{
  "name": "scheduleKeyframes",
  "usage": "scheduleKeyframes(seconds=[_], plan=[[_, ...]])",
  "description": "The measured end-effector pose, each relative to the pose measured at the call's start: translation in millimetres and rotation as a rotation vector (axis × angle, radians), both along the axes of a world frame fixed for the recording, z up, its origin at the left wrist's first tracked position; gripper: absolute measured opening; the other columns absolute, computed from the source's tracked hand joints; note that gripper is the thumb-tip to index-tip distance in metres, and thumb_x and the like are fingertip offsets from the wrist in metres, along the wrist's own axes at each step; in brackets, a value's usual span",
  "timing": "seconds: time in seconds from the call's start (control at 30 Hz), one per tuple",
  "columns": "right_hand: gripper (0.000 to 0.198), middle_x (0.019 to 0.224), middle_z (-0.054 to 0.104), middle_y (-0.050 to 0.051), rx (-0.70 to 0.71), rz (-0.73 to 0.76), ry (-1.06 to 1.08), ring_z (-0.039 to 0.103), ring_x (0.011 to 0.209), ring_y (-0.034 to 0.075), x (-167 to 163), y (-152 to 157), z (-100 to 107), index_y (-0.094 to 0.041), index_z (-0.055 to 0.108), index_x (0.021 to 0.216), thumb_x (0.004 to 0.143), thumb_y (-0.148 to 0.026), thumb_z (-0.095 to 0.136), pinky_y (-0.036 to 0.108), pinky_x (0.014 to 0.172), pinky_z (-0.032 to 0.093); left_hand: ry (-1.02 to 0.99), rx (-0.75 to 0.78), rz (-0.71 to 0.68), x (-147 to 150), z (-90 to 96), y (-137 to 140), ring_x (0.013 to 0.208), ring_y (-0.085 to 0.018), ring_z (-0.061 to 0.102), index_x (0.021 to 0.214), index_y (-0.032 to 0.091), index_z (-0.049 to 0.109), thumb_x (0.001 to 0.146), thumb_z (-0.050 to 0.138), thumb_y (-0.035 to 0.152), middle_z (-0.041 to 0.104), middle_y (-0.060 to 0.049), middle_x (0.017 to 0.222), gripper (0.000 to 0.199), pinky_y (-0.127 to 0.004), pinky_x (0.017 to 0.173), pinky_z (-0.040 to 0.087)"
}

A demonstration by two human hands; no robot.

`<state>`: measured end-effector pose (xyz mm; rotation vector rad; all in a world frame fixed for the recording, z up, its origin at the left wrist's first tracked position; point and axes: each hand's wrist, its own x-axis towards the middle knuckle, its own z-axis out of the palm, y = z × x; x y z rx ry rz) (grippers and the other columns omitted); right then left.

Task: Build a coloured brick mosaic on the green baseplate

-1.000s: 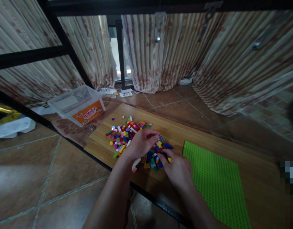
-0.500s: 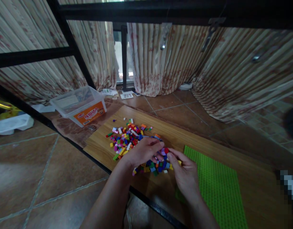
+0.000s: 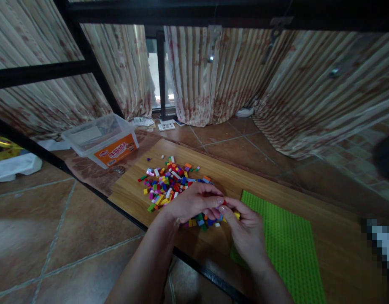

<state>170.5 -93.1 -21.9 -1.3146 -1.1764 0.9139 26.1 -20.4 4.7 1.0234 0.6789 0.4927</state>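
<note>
My left hand (image 3: 199,202) and my right hand (image 3: 247,223) meet over the front of a pile of small toy bricks (image 3: 164,185). Between their fingertips is a small red brick (image 3: 224,202), mostly covered by the fingers. Both hands are closed in a pinch on it. Just below it a bit of purple shows by the left fingers. A yellow brick (image 3: 237,215) shows against the right hand's fingers; whether it is held there I cannot tell. The green studded baseplate (image 3: 289,245) lies right of my right hand, partly under that forearm.
The bricks and baseplate lie on a wooden board (image 3: 264,190). A clear plastic tub (image 3: 99,135) with an orange label stands at the far left end. A black metal frame (image 3: 87,65) crosses above and along the near edge. Curtains (image 3: 201,80) hang behind, over a tiled floor (image 3: 226,137).
My hands have drawn closer together. The left fingertips have come onto the red brick, and the purple brick next to it is now mostly covered. The whole view has shifted slightly.
</note>
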Motion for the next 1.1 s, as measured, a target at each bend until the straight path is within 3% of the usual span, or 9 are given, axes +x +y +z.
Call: scheduleKeyframes(seconds=[0.17, 0.27, 0.37, 0.5, 0.67, 0.83, 1.1], plan=[[0.026, 0.065, 0.064, -0.001, -0.038, 0.029, 0.193, 0.048, 0.052, 0.01, 5, 0, -6, -0.02, 0.073, 0.093, 0.082, -0.043, 0.067, 0.023, 0.049, 0.038, -0.083, -0.061, -0.01, -3, 0.8, 0, 0.059, -0.01, 0.065, 0.095, 0.011, 0.067, 0.07, 0.081, 0.038, 0.069, -0.004, 0.074, 0.04, -0.021, 0.059, 0.052], [0.031, 0.069, 0.066, 0.0, -0.062, -0.001, 0.183, 0.048, 0.053, 0.01, 10, 3, -12, -0.019, 0.072, 0.098, 0.082, -0.045, 0.066, 0.024, 0.049, 0.04, -0.065, -0.034, 0.033, -4, -0.4, 2, 0.064, -0.011, 0.066, 0.096, 0.011, 0.067, 0.071, 0.08, 0.036, 0.07, -0.005, 0.078, 0.038, -0.022, 0.063, 0.053], [0.031, 0.08, 0.07, 0.003, -0.068, -0.012, -0.043, 0.06, 0.067, 0.016, 14, 5, -17, -0.02, 0.072, 0.099, 0.081, -0.043, 0.066, 0.028, 0.062, 0.048, 0.071, 0.064, 0.066, -8, -0.5, 8, 0.06, -0.009, 0.062, 0.094, 0.011, 0.067, 0.073, 0.077, 0.032, 0.068, -0.003, 0.074, 0.031, -0.02, 0.059, 0.049], [0.024, 0.081, 0.068, 0.003, -0.054, 0.04, -0.428, 0.062, 0.072, 0.018, 15, 6, -23, -0.021, 0.071, 0.099, 0.084, -0.037, 0.061, 0.031, 0.07, 0.049, 0.171, 0.153, 0.11, -14, -0.9, 13, 0.056, -0.007, 0.057, 0.09, 0.012, 0.066, 0.075, 0.073, 0.029, 0.063, 0.001, 0.065, 0.023, -0.018, 0.055, 0.045], [0.025, 0.084, 0.066, 0.003, -0.036, 0.093, -0.605, 0.063, 0.075, 0.018, 11, 7, -28, -0.023, 0.07, 0.105, 0.087, -0.034, 0.056, 0.031, 0.071, 0.049, 0.214, 0.237, 0.14, -15, -2.2, 13, 0.055, -0.006, 0.054, 0.083, 0.013, 0.067, 0.076, 0.067, 0.023, 0.061, 0.002, 0.062, 0.012, -0.018, 0.056, 0.044], [0.031, 0.082, 0.066, 0.003, -0.052, 0.059, -0.559, 0.063, 0.074, 0.018, 14, 6, -29, -0.022, 0.068, 0.111, 0.087, -0.037, 0.057, 0.033, 0.073, 0.05, 0.239, 0.255, 0.162, -14, -3.6, 13, 0.059, -0.008, 0.057, 0.087, 0.013, 0.069, 0.078, 0.066, 0.025, 0.064, 0.001, 0.066, 0.015, -0.02, 0.06, 0.046], [0.038, 0.08, 0.07, 0.004, -0.089, -0.207, -0.21, 0.062, 0.073, 0.019, 24, 9, -19, -0.018, 0.073, 0.097, 0.074, -0.048, 0.069, 0.032, 0.068, 0.05, 0.245, 0.301, 0.134, -17, -3.6, 12, 0.067, -0.011, 0.06, 0.094, 0.013, 0.071, 0.076, 0.068, 0.023, 0.068, -0.002, 0.076, 0.021, -0.022, 0.066, 0.048]])
